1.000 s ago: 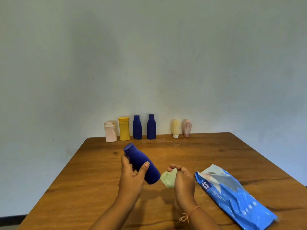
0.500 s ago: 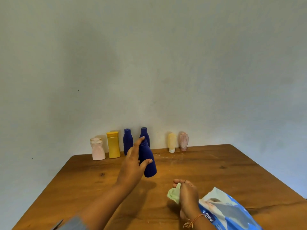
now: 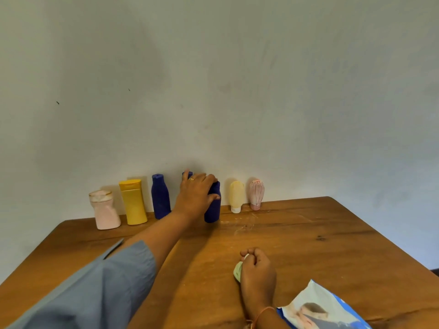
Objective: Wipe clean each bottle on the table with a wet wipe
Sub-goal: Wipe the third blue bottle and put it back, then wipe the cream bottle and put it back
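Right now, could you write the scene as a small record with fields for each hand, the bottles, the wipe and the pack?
left hand: grips a dark blue bottle, upright, at the back row
held bottle's base: cannot tell whether it touches the table
right hand: rests on the table, fingers curled round the green wipe
row by the wall, left to right: pink bottle, yellow bottle, blue bottle, second blue bottle mostly hidden behind the left hand, cream tube, ribbed pink bottle
wipes pack: lies near right, beside the right wrist

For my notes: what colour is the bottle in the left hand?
The bottle is dark blue; head view.
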Demonstrator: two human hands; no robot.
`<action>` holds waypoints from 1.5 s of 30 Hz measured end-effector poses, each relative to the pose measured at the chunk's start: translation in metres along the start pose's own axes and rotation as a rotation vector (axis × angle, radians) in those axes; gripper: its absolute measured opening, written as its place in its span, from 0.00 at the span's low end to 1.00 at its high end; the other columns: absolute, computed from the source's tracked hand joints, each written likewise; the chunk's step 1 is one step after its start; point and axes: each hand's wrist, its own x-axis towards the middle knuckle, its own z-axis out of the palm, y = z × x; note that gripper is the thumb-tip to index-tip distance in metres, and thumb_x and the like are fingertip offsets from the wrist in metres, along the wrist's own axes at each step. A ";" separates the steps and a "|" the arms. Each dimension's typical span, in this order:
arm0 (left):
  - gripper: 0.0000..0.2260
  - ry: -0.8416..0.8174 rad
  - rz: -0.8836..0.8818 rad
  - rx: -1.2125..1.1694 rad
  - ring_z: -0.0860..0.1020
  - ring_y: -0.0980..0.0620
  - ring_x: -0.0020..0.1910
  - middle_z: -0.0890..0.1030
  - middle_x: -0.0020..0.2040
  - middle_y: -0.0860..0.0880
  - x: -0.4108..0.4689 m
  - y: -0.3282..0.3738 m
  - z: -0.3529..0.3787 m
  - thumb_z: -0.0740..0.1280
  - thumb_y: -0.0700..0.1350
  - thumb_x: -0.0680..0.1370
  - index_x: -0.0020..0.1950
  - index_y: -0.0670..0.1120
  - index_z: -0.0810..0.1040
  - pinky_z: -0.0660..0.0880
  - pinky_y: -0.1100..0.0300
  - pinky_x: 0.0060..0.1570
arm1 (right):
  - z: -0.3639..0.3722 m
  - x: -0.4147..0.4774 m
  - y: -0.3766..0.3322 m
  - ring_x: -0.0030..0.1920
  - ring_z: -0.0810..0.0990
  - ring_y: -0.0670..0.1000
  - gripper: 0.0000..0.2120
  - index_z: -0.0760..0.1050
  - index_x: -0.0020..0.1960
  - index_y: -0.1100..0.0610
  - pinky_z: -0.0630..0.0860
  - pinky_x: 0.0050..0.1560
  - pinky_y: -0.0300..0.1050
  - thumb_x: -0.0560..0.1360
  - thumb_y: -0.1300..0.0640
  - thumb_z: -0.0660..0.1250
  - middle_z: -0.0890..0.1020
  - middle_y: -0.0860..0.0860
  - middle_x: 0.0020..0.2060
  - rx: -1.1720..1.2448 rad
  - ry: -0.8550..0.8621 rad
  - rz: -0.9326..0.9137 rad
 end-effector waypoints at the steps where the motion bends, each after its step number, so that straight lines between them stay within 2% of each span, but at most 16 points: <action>1: 0.14 -0.009 0.007 0.048 0.70 0.50 0.64 0.78 0.57 0.51 0.008 -0.002 0.004 0.66 0.50 0.75 0.60 0.49 0.73 0.45 0.49 0.73 | 0.001 -0.001 0.003 0.43 0.76 0.44 0.14 0.75 0.39 0.50 0.73 0.39 0.37 0.78 0.63 0.56 0.78 0.46 0.40 -0.009 -0.002 -0.035; 5: 0.15 -0.054 -0.011 0.141 0.66 0.50 0.69 0.77 0.61 0.48 0.031 -0.006 0.016 0.66 0.51 0.75 0.60 0.49 0.72 0.39 0.48 0.72 | 0.002 0.000 0.007 0.43 0.77 0.44 0.16 0.74 0.36 0.49 0.73 0.40 0.38 0.77 0.64 0.56 0.79 0.45 0.40 -0.020 -0.009 -0.072; 13: 0.15 -0.107 -0.072 0.181 0.64 0.49 0.71 0.74 0.64 0.46 0.049 -0.014 0.026 0.64 0.50 0.76 0.61 0.47 0.70 0.38 0.46 0.72 | 0.002 0.000 0.009 0.41 0.77 0.42 0.16 0.73 0.36 0.48 0.71 0.36 0.34 0.77 0.64 0.56 0.79 0.45 0.41 -0.025 -0.024 -0.097; 16: 0.18 -0.112 -0.078 0.207 0.59 0.48 0.73 0.74 0.65 0.47 0.048 -0.016 0.028 0.65 0.51 0.76 0.64 0.47 0.69 0.38 0.44 0.72 | 0.001 -0.001 0.008 0.41 0.77 0.42 0.16 0.74 0.37 0.49 0.71 0.34 0.33 0.77 0.64 0.56 0.79 0.45 0.40 -0.011 -0.028 -0.094; 23: 0.24 -0.127 -0.066 0.292 0.48 0.45 0.76 0.62 0.73 0.48 0.047 -0.018 0.031 0.65 0.52 0.76 0.69 0.48 0.65 0.38 0.41 0.71 | -0.001 -0.001 0.004 0.38 0.75 0.41 0.15 0.74 0.38 0.49 0.69 0.31 0.30 0.77 0.63 0.56 0.79 0.45 0.41 -0.031 -0.043 -0.098; 33: 0.25 -0.132 -0.051 0.297 0.48 0.45 0.76 0.63 0.72 0.47 0.046 -0.018 0.031 0.64 0.56 0.75 0.69 0.49 0.64 0.38 0.40 0.71 | -0.001 -0.001 0.006 0.41 0.76 0.40 0.16 0.74 0.37 0.48 0.70 0.34 0.32 0.77 0.63 0.56 0.79 0.43 0.41 -0.036 -0.042 -0.100; 38: 0.30 -0.111 -0.049 0.286 0.48 0.44 0.76 0.61 0.74 0.45 0.044 -0.018 0.030 0.63 0.59 0.75 0.72 0.47 0.60 0.38 0.42 0.71 | -0.001 -0.001 0.005 0.43 0.75 0.41 0.16 0.74 0.37 0.48 0.70 0.35 0.33 0.77 0.63 0.56 0.78 0.43 0.41 -0.035 -0.039 -0.081; 41: 0.30 0.023 0.027 0.215 0.53 0.43 0.75 0.64 0.72 0.43 0.037 -0.010 0.036 0.64 0.57 0.75 0.71 0.44 0.63 0.44 0.45 0.72 | -0.001 -0.001 0.005 0.44 0.76 0.41 0.16 0.74 0.37 0.47 0.70 0.36 0.34 0.77 0.63 0.56 0.78 0.44 0.41 -0.036 -0.038 -0.075; 43: 0.26 0.135 0.161 0.146 0.64 0.42 0.71 0.71 0.67 0.42 0.030 -0.002 0.043 0.67 0.54 0.74 0.68 0.42 0.68 0.56 0.47 0.71 | -0.001 -0.001 0.005 0.44 0.76 0.42 0.16 0.74 0.37 0.47 0.71 0.36 0.35 0.77 0.63 0.56 0.79 0.44 0.41 -0.031 -0.039 -0.070; 45: 0.23 0.124 0.235 0.007 0.70 0.44 0.66 0.74 0.64 0.42 0.019 0.011 0.051 0.66 0.52 0.75 0.66 0.41 0.70 0.69 0.48 0.66 | 0.000 -0.001 0.005 0.44 0.77 0.43 0.17 0.75 0.36 0.48 0.73 0.38 0.37 0.76 0.64 0.56 0.80 0.45 0.41 -0.019 -0.032 -0.061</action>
